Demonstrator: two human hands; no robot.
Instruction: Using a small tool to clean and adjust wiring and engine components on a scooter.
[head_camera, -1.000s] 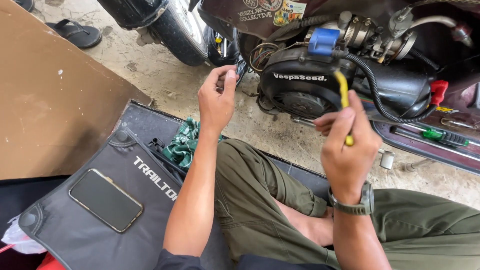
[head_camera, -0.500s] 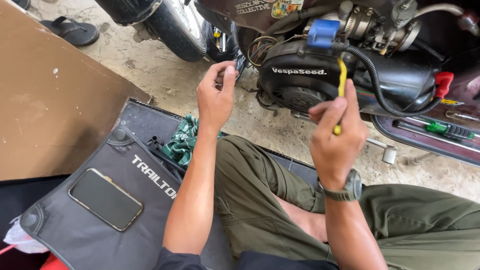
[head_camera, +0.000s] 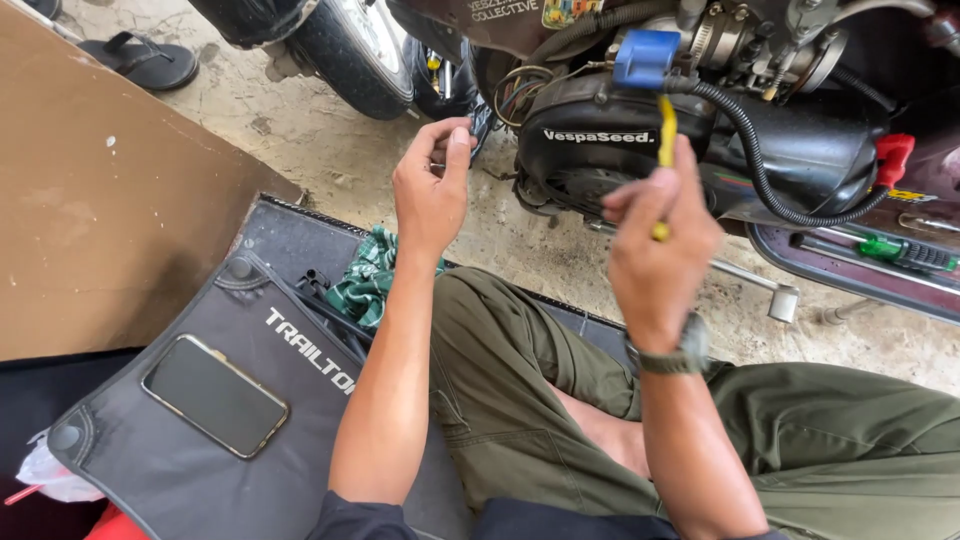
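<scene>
Gritty concrete floor (head_camera: 300, 130); right hand (head_camera: 655, 255) grips slim yellow tool (head_camera: 665, 135).

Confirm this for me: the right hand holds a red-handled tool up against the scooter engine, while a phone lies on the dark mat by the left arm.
Wrong in one respect: the tool's handle in the right hand is yellow, not red, as the head view shows. The rest stands: it is raised toward the scooter engine, and a phone lies on the dark mat beside the left arm.

A black mat (head_camera: 200, 420) on the concrete floor (head_camera: 300, 140) carries a phone (head_camera: 214, 395).
</scene>
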